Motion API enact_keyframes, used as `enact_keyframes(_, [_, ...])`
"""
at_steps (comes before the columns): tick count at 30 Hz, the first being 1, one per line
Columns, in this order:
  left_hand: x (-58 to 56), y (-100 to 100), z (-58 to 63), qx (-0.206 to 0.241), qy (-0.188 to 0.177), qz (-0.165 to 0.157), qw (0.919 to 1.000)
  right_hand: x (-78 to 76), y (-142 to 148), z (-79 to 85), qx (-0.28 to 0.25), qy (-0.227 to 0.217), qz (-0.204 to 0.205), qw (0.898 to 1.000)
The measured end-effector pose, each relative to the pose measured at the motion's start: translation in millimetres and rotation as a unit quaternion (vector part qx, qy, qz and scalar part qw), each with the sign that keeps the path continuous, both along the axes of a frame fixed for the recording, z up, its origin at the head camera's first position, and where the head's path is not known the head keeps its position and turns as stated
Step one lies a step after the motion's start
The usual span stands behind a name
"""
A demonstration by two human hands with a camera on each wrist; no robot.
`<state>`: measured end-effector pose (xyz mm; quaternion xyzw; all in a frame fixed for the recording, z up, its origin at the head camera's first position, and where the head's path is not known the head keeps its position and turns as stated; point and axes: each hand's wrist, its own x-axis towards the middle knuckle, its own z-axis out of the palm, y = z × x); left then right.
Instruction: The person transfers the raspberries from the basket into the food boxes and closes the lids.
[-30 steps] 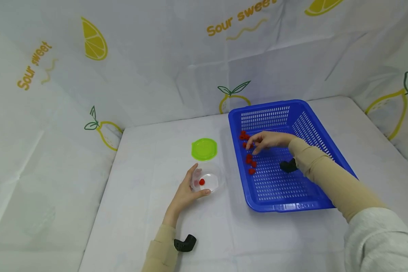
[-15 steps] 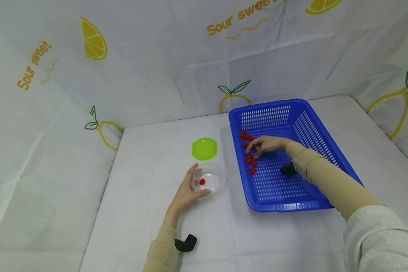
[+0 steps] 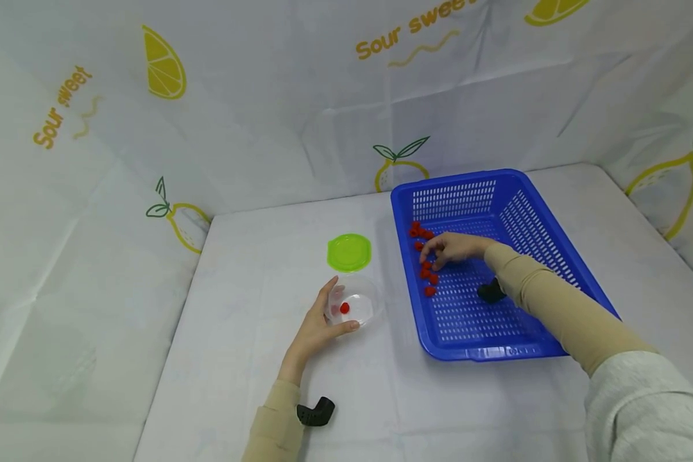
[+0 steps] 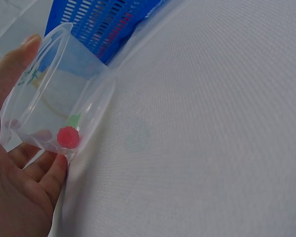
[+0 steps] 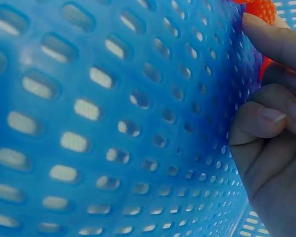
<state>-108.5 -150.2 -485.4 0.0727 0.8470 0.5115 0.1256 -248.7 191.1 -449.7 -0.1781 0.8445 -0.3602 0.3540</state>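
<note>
My left hand (image 3: 314,330) grips a clear plastic cup (image 3: 365,298) on the white cloth, thumb on one side and fingers on the other. One raspberry (image 4: 68,137) lies at the bottom of that cup. Inside the blue basket (image 3: 407,301), my right hand (image 3: 455,248) reaches down near the left wall. Its thumb and fingertips pinch a raspberry (image 5: 261,10), seen at the top of the right wrist view; the fingers partly hide it. Several more raspberries (image 3: 430,291) lie along that wall, above and below the hand.
A bright green lid (image 3: 349,252) lies flat just behind the cup. The basket's raised rim stands to the right of the cup. Black wrist devices (image 3: 316,412) sit on both forearms. A lemon-printed cloth (image 3: 300,128) hangs behind the table.
My right hand has lowered slightly toward the near raspberries, and its fingers have closed round one. The left hand and the cup stay in place.
</note>
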Motion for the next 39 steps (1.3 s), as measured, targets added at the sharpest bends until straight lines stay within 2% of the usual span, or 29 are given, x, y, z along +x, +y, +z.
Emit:
enact_keyframes(13, [-2.3,0.5,3.8,0.004,0.000,0.000,1.0000,-2.9,2.1,7.9,-0.001,-0.003,0.020,1.000])
enact_keyframes(31, [0.7,0.0,0.7,0.002,-0.005,0.005,1.0000,8.2,8.8,29.4,-0.023,0.015,0.011,1.000])
enact_keyframes(32, [0.9,0.2,0.9,0.003,-0.003,0.005,1.0000,8.4,9.5,30.9,-0.028,0.011,0.004,1.000])
enact_keyframes(33, [2.5,1.3,6.6,0.001,-0.004,0.003,1.0000,8.6,10.4,32.6,-0.034,0.010,0.001,0.999])
enact_keyframes(39, [2.0,1.0,7.6,0.003,0.000,0.000,1.0000,7.8,14.2,51.8,-0.089,0.003,-0.016,0.996])
